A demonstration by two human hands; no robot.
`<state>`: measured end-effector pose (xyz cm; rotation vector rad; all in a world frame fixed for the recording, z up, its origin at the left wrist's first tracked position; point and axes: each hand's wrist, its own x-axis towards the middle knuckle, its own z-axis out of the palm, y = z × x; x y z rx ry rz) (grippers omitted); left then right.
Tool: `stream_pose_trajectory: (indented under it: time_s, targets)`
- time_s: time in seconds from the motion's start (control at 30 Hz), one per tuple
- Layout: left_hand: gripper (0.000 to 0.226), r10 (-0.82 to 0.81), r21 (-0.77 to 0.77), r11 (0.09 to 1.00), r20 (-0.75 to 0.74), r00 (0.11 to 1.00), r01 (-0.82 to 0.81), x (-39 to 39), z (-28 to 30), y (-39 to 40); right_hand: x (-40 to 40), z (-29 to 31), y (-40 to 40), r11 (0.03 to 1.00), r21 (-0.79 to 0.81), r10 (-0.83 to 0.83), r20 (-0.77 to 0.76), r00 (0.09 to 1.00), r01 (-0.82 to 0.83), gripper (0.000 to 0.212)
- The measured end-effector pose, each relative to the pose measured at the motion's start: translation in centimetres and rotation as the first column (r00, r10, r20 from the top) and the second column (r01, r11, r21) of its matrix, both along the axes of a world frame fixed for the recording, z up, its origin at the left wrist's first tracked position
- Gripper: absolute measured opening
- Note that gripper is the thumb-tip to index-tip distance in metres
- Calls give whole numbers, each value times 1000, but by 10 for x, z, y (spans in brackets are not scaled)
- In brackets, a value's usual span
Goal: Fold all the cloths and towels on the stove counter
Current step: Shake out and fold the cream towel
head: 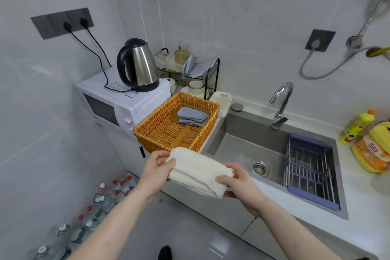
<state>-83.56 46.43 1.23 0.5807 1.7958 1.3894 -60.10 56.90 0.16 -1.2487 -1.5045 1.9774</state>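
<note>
A white counter (358, 207) runs beside the sink (242, 133). The left hand (157, 168) and right hand (238, 183) each pinch an end of the folded cream towel (198, 172), held in the air before the wicker basket (156, 133). A loose grip could likely let the layers fall open, or the towel drop toward the sink.

Folded cream towel (200, 172) in midair; folded grey cloths (192, 116) in basket (156, 120).
</note>
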Motion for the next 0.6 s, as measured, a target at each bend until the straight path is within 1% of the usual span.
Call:
stream_pose_trajectory:
  time_s: [0.17, 0.33, 0.4, 0.47, 0.5, 0.6]
  targets:
    - [22, 24, -27, 999, 9, 1000, -23, -71, -11, 51, -79, -7, 47, 991, -36, -127, -12, 992, 126, 27]
    - [24, -30, -118, 993, -22, 999, 27, -147, -25, 107, -153, -17, 89, 970, -58, -238, -11, 971, 237, 35]
    - [23, -84, -165, 983, -19, 996, 79, -172, -28, 129, -182, -19, 104, 961, -54, -272, 12, 962, 272, 40]
    - [14, -126, -216, 969, 7, 992, 125, -194, -33, 152, -207, -28, 122, 953, -53, -298, 44, 954, 300, 47]
    - [14, -143, -242, 960, 22, 989, 144, -203, -39, 162, -218, -35, 130, 946, -63, -314, 67, 947, 318, 50]
    - [26, -167, -304, 936, 68, 984, 179, -225, -56, 191, -247, -52, 152, 939, -59, -329, 142, 934, 339, 54]
